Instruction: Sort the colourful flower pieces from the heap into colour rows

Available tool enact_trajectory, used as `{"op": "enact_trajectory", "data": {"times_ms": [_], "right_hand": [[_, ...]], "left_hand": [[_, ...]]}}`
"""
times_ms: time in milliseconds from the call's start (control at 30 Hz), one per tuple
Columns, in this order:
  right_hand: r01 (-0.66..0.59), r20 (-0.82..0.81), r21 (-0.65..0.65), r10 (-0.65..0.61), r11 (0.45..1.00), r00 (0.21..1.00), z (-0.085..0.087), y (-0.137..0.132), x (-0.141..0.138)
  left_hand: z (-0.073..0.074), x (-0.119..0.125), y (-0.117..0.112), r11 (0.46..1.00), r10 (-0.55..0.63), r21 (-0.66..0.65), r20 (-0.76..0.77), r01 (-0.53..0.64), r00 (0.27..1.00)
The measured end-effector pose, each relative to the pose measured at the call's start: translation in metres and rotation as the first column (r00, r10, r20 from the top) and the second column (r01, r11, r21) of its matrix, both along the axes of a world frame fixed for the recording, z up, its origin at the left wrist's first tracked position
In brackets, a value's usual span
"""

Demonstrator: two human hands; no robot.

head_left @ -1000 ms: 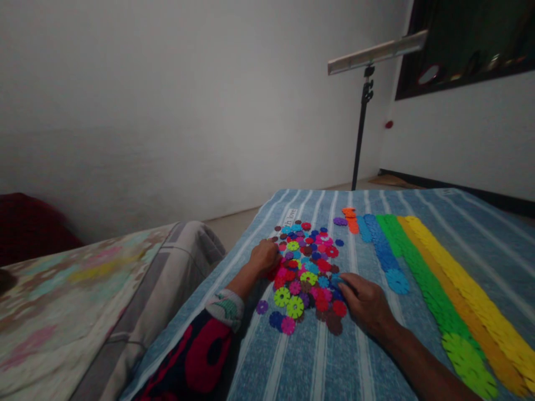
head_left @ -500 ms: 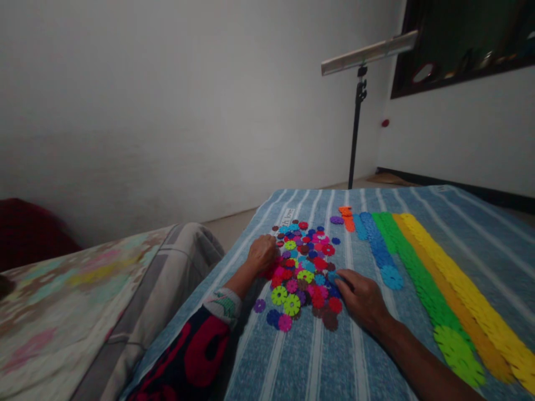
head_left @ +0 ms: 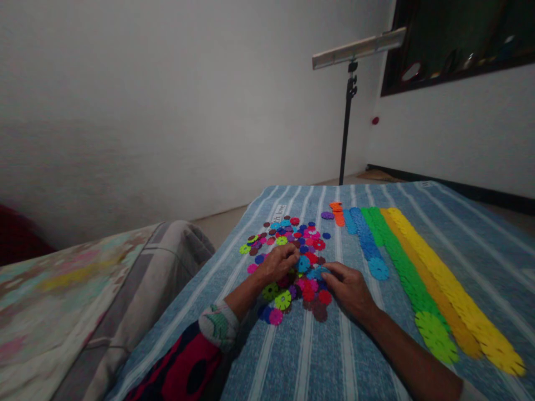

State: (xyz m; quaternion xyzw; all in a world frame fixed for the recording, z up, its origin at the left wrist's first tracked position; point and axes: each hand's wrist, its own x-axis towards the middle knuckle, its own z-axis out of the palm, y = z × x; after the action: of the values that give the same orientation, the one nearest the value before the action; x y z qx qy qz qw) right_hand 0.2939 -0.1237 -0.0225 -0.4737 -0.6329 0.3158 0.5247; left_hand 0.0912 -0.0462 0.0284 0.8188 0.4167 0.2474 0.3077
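OK, R hand (head_left: 353, 291): grip on blue disc (head_left: 318, 272); L hand (head_left: 278, 263): grip unclear; cloth (head_left: 390, 295) gap beside green row (head_left: 407, 267).

The patterned cover (head_left: 79, 306) and striped cloth (head_left: 321, 359) suggest a home.

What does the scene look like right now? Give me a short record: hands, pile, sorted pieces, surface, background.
Left hand: over the mixed pile, fingers curled; any hold hidden
Right hand: at the pile's right side, light-blue disc at its fingertips; grip unclear
Mixed pile: notched discs in red, pink, purple, blue, brown, lime
Sorted pieces, left to right: purple, orange, blue, green, amber, yellow
Surface: striped blue cloth
Background: black stand, pale wall
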Motion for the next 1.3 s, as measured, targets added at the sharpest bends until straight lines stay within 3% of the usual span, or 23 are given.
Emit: {"op": "enact_trajectory", "data": {"times_ms": [133, 233, 433, 567, 667, 767, 800, 833, 933, 1100, 1300], "right_hand": [[0.001, -0.06, -0.04, -0.004, 0.999, 0.998, 0.001, 0.002, 0.0], [0.01, -0.067, -0.029, -0.012, 1.0, 0.998, 0.001, 0.003, 0.0], [-0.014, 0.081, -0.041, 0.017, 0.999, 0.997, 0.006, 0.006, 0.004], [-0.002, 0.249, -0.065, 0.018, 0.998, 0.968, 0.024, 0.009, 0.025], [0.083, 0.476, -0.074, -0.038, 0.994, 0.878, 0.043, 0.012, 0.056], [0.205, 0.604, -0.055, -0.131, 0.977, 0.786, 0.056, 0.012, 0.089], [0.248, 0.668, -0.057, -0.147, 0.967, 0.729, 0.059, 0.012, 0.098], [0.299, 0.779, -0.057, -0.144, 0.953, 0.61, 0.061, 0.011, 0.104], [0.351, 0.869, -0.062, -0.123, 0.934, 0.479, 0.063, 0.009, 0.116], [0.353, 0.895, -0.092, -0.078, 0.931, 0.439, 0.062, 0.008, 0.115], [0.35, 0.912, -0.121, -0.035, 0.929, 0.408, 0.058, 0.008, 0.112]], "left_hand": [[0.0, 0.019, -0.016, 0.993, -0.078, -0.089, 0.059, 0.083, 0.995], [0.002, 0.028, -0.024, 0.992, -0.109, -0.063, 0.075, 0.114, 0.991], [-0.002, 0.033, -0.029, 0.989, -0.13, -0.045, 0.138, 0.138, 0.982], [-0.002, 0.028, -0.028, 0.995, -0.086, -0.043, 0.157, 0.093, 0.984], [-0.001, 0.021, -0.025, 1.0, 0.008, -0.015, 0.146, -0.006, 0.989], [-0.004, 0.014, -0.018, 0.996, 0.08, 0.035, 0.118, -0.085, 0.99], [-0.005, 0.013, -0.016, 0.992, 0.096, 0.071, 0.107, -0.104, 0.99], [-0.006, 0.012, -0.015, 0.987, 0.108, 0.111, 0.097, -0.119, 0.989], [-0.008, 0.011, -0.012, 0.974, 0.111, 0.191, 0.046, -0.118, 0.993], [-0.011, 0.012, -0.012, 0.968, 0.093, 0.24, -0.046, -0.079, 0.995], [-0.014, 0.01, -0.01, 0.963, 0.093, 0.258, -0.054, -0.076, 0.994]]}}
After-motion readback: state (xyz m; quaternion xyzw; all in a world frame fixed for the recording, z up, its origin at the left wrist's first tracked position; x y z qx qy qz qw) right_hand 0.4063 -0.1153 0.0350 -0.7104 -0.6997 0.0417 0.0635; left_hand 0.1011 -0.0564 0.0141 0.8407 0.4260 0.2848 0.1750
